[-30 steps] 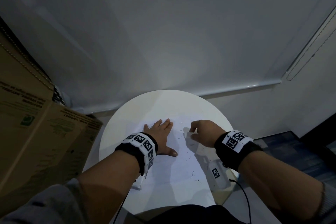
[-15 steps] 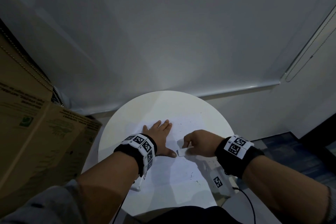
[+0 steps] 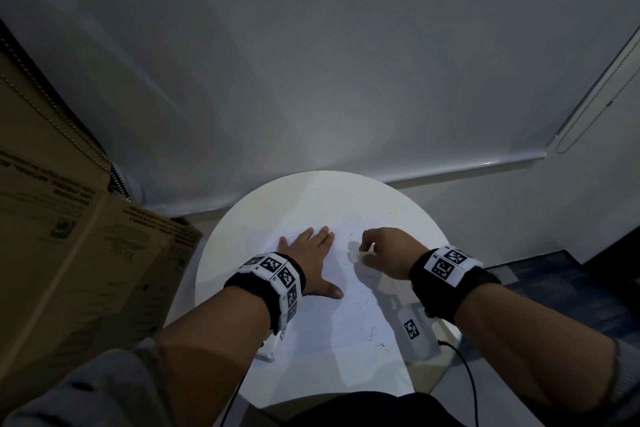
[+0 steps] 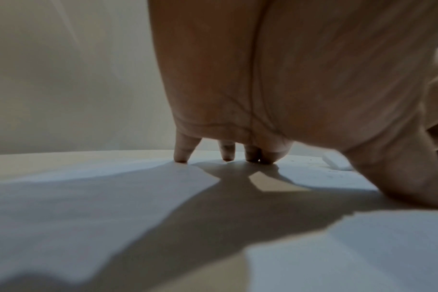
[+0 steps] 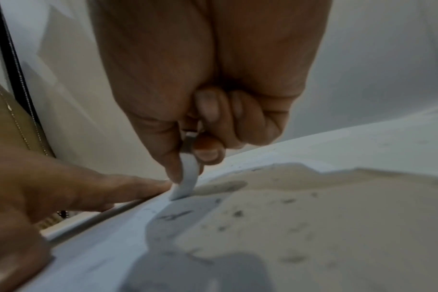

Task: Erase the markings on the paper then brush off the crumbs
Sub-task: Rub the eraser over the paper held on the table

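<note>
The right hand point(image 3: 384, 248) has swung away from the left thumb, back out toward the far right of the sheet of paper point(image 3: 349, 319), its grip pinching the white eraser point(image 5: 186, 182), tip down on the sheet. The left hand point(image 3: 310, 258) stays spread flat, pinning the sheet to the round tabletop point(image 3: 311, 194). Dark eraser crumbs point(image 3: 372, 331) litter the near right.

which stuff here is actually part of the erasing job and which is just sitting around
Part of the job:
- eraser, pinched in the right hand
- paper, pressed flat by the left hand
- crumbs on the paper

Lying about:
- cardboard box
- round table
- blind cord
</note>
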`<move>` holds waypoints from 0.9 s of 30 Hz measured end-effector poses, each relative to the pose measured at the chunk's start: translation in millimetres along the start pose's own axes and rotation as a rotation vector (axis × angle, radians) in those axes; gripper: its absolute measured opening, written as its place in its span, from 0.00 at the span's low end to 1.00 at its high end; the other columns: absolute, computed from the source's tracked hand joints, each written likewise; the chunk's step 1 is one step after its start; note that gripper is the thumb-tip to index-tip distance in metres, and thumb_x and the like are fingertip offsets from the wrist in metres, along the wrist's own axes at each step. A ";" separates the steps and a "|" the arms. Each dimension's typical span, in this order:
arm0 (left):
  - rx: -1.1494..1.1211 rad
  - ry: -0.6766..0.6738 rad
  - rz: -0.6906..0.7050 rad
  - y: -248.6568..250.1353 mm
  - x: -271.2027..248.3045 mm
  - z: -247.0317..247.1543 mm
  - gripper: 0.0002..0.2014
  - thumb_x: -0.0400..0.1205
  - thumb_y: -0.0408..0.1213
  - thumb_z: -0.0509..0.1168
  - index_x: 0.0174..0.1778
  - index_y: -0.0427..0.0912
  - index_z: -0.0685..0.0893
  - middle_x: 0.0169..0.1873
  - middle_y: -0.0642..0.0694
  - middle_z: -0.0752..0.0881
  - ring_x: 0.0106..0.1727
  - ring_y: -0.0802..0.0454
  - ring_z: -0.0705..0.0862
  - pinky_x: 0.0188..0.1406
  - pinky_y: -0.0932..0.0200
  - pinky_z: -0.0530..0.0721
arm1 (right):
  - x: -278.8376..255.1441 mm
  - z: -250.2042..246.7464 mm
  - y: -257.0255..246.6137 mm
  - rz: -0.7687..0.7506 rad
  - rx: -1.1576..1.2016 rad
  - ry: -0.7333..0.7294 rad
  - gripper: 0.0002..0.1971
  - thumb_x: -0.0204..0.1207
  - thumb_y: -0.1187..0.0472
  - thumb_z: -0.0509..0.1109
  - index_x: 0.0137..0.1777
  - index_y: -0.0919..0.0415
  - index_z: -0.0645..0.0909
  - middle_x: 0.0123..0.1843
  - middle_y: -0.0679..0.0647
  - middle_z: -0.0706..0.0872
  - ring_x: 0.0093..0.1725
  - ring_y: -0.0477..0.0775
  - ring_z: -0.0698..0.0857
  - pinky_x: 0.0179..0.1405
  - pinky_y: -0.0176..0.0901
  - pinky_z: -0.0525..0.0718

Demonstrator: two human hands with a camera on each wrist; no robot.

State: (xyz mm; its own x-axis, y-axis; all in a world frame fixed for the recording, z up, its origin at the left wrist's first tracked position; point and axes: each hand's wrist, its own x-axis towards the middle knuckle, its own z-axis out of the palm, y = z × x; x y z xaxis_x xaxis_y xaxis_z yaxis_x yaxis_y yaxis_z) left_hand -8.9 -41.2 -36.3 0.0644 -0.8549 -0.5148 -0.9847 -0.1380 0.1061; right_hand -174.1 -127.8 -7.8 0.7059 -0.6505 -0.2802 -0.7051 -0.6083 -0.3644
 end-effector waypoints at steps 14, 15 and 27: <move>0.001 0.000 -0.001 -0.3 -0.2 0.0 0.57 0.75 0.69 0.65 0.86 0.47 0.37 0.85 0.53 0.36 0.86 0.48 0.39 0.81 0.30 0.49 | 7.8 9.6 -11.3 0.002 0.010 0.035 0.12 0.77 0.57 0.69 0.58 0.59 0.83 0.57 0.56 0.85 0.57 0.56 0.81 0.46 0.37 0.70; -0.002 0.001 -0.002 -0.2 -0.4 0.1 0.56 0.75 0.69 0.65 0.86 0.47 0.37 0.85 0.53 0.36 0.86 0.48 0.39 0.81 0.30 0.49 | 8.8 8.2 -10.1 0.036 0.020 0.080 0.12 0.77 0.58 0.68 0.58 0.59 0.83 0.57 0.57 0.85 0.57 0.56 0.81 0.46 0.37 0.70; -0.002 0.010 0.006 -0.1 -1.9 -0.5 0.57 0.75 0.68 0.66 0.86 0.46 0.37 0.85 0.52 0.36 0.86 0.48 0.40 0.81 0.29 0.50 | -8.1 8.1 -5.5 0.018 0.016 -0.018 0.11 0.76 0.57 0.71 0.56 0.58 0.83 0.47 0.54 0.84 0.46 0.52 0.79 0.43 0.37 0.69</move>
State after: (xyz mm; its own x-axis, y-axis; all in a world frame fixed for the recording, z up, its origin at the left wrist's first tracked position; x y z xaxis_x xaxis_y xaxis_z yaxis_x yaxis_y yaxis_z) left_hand -8.8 -39.8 -34.9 0.0597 -0.8608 -0.5055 -0.9847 -0.1337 0.1115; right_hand -175.4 -115.5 -10.6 0.6941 -0.6530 -0.3030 -0.7169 -0.5891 -0.3728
